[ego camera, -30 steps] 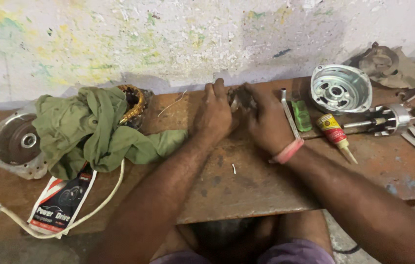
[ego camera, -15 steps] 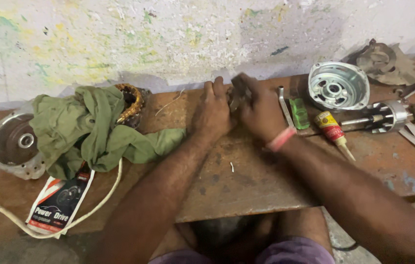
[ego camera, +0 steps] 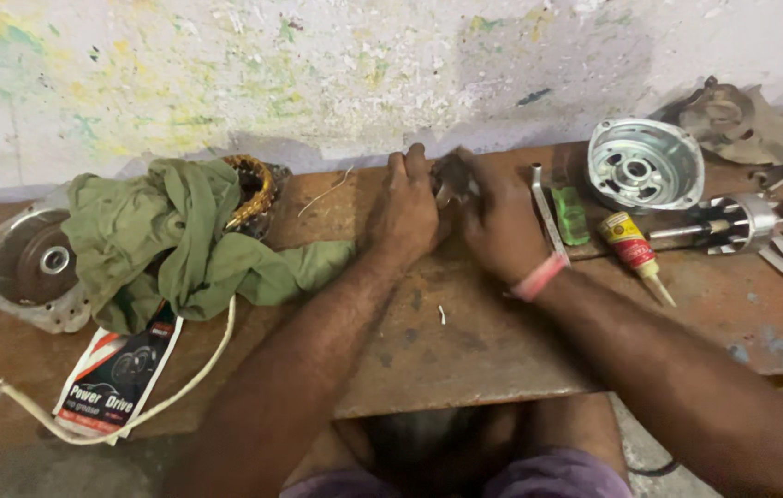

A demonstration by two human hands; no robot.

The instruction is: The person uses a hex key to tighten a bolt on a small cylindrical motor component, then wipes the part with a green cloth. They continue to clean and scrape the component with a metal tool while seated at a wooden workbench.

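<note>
Green cloth (ego camera: pixel 179 244) beside left hand (ego camera: pixel 407 214)

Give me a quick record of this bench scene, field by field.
left hand: on small dark part
right hand: on the same part; pink wristband
grip: cannot tell
left of hands: green cloth, copper winding, round cover, white cord, printed packet
right of hands: metal housing, yellow tube, rotor shaft, green lighter
surface: wooden bench

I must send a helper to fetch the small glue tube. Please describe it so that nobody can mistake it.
On the wooden bench, look right of the right hand. Below the round silver metal housing lies the small tube: yellow and red, with a pale pointed nozzle, unlike the flat green piece beside it.
</note>
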